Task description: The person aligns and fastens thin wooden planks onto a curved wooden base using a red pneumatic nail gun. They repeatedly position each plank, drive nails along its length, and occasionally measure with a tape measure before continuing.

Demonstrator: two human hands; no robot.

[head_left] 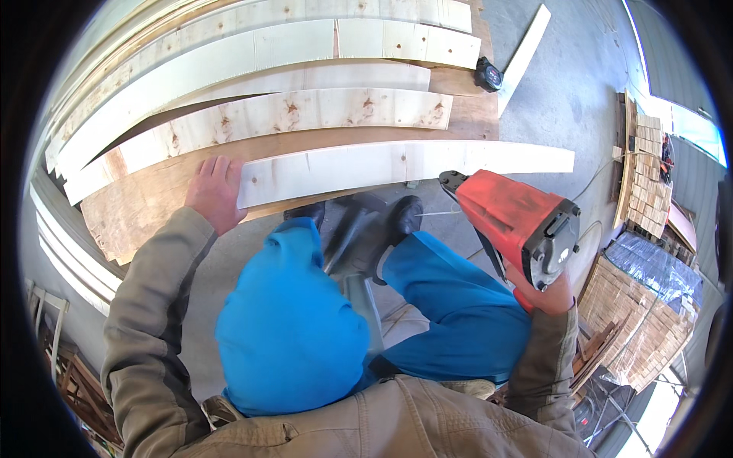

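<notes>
Plywood counter [145, 202] carries the nearest board [336, 168]; your left fingers [220, 166] rest unclenched at its left end; your right hand [556, 296], fingers seemingly clenched, holds a red nail gun [511, 217].

the near board [351, 166] is smooth-looking, matt bare wood. the red tool [508, 217] looks hard, smudged and faintly glossy. the trousers [466, 332] are matt cloth

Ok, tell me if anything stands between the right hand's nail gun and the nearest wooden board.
Nothing visible does: the way from the red nail gun in the right hand to the nearest wooden board looks open. The left hand is at the board's left end.
</notes>
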